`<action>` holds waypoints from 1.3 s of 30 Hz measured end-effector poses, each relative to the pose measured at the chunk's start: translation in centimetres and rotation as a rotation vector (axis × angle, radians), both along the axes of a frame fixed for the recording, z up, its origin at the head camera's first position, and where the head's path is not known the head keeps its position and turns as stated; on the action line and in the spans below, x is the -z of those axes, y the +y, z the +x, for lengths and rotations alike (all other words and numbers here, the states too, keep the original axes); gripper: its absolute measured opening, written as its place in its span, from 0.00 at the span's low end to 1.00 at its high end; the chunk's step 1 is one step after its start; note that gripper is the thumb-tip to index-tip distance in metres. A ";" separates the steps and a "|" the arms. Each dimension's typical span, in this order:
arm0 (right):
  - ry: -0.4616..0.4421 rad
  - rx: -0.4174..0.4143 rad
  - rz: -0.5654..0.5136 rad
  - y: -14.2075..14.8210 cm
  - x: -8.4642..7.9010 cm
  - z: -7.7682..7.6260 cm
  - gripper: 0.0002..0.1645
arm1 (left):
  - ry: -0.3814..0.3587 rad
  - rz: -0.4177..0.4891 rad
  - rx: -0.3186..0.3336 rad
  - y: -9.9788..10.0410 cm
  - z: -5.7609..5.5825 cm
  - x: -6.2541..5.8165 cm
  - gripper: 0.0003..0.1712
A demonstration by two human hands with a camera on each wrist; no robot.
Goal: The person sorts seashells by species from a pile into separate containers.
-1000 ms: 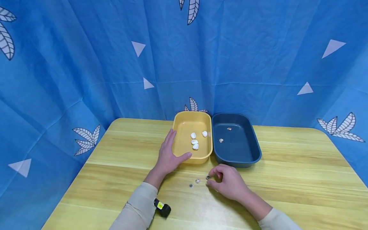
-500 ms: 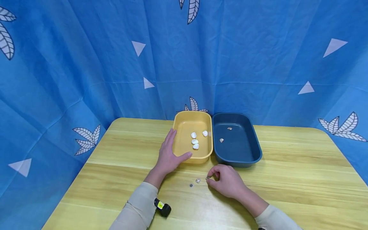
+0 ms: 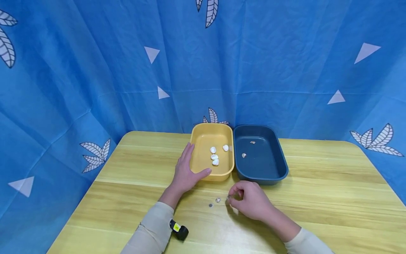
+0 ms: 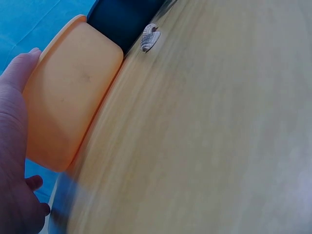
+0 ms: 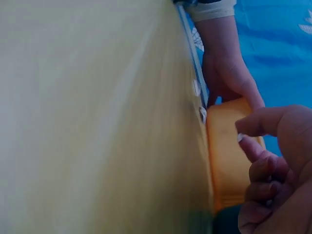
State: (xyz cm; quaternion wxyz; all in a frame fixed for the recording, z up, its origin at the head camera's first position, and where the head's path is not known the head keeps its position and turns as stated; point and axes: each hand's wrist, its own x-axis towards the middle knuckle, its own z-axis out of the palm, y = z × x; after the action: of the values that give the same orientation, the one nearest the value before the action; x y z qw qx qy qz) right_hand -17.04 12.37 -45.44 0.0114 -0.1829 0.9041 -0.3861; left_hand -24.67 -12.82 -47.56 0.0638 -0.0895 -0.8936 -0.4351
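In the head view my left hand (image 3: pixel 184 173) rests at the yellow tray (image 3: pixel 201 141), fingers straight along its left side and thumb at the near rim. Several white shells (image 3: pixel 215 162) lie in this tray. My right hand (image 3: pixel 252 201) pinches a small shell (image 5: pixel 240 137) between thumb and forefinger, low over the table in front of the dark blue tray (image 3: pixel 264 158); the fingertips hide most of it. Just left of that hand, a patterned shell (image 3: pixel 218 200) and a small grey shell (image 3: pixel 210 205) lie on the wood.
Two small brownish shells, one of them a pale shell (image 3: pixel 244 155), lie in the dark blue tray, which stands against the yellow one. A blue curtain (image 3: pixel 196 70) hangs behind the wooden table (image 3: pixel 336 183). A black device (image 3: pixel 180 231) sits at my left wrist.
My right hand stays at nearly the same spot; its thumb and forefinger have turned the small shell slightly, so less of it shows. The left hand and the trays have not moved.
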 end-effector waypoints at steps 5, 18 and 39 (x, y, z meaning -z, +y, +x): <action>0.047 0.016 0.006 0.2 -1.4 0.3 0.11 | 0.007 0.007 0.000 0.0 0.0 0.0 0.64; 0.194 0.094 -0.040 1.8 -4.7 -1.9 0.07 | 0.014 0.017 -0.001 0.0 -0.1 0.3 0.63; 0.166 0.310 -0.024 4.6 -5.2 -9.1 0.07 | 0.008 0.004 0.006 -0.2 0.0 0.4 0.65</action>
State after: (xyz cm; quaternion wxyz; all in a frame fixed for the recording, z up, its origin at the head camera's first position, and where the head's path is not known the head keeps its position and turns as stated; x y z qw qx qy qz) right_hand -26.12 16.97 -40.23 -0.1251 -0.0728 0.9146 -0.3776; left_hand -24.70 -13.02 -47.95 0.0665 -0.0938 -0.8922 -0.4367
